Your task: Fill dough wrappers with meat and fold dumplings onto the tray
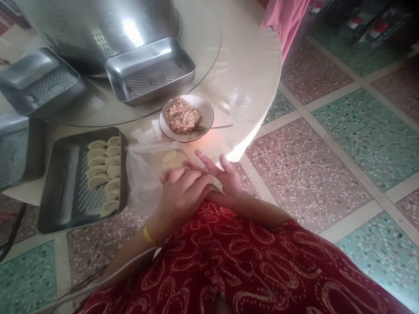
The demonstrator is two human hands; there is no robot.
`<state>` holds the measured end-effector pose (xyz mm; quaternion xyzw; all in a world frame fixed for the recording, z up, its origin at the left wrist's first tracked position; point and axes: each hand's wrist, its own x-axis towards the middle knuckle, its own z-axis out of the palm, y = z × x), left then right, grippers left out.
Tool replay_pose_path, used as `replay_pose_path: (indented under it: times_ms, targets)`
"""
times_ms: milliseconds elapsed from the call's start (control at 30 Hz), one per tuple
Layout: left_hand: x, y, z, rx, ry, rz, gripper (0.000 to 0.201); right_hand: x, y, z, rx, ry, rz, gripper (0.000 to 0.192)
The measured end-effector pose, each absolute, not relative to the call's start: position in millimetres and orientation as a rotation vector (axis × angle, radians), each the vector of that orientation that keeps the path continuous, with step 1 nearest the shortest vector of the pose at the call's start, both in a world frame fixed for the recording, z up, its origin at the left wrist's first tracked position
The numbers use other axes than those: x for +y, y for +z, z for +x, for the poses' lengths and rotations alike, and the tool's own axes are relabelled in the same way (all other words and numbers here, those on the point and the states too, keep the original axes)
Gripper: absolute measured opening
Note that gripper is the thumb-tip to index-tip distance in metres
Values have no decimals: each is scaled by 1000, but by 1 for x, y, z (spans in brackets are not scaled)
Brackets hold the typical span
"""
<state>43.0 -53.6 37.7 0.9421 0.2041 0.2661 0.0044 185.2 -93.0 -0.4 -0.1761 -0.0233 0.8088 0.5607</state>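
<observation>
At nine o'clock, tray (67,179): dumplings (113,161) folded; at eleven, bowl (207,114): filling (182,117) remaining. Left hand (181,188) curled over part-spread right hand (226,179); hold unclear.

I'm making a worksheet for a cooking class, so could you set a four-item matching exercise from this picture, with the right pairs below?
Things:
1. Dumplings
2. Minced filling
3. Dough wrapper
4. Wristband

Descriptions:
A. Pale, flat and round
B. Yellow
C. Heaped in a white bowl
D. Lined up in a metal tray

Right pairs: 1-D, 2-C, 3-A, 4-B
</observation>
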Motion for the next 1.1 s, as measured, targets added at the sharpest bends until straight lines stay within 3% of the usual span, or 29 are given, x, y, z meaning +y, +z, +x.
replay_pose_path:
  times_ms: [167,700,1100]
  targets:
    - [-49,43,45,538,705,3002,17,-93,-9,186,-51,1973,-359,70]
    - [-46,37,43,350,462,3084,16,-94,1,187,64,2034,-456,62]
    - [-48,28,47,390,647,3060,10,-92,-2,187,6,1978,-466,65]
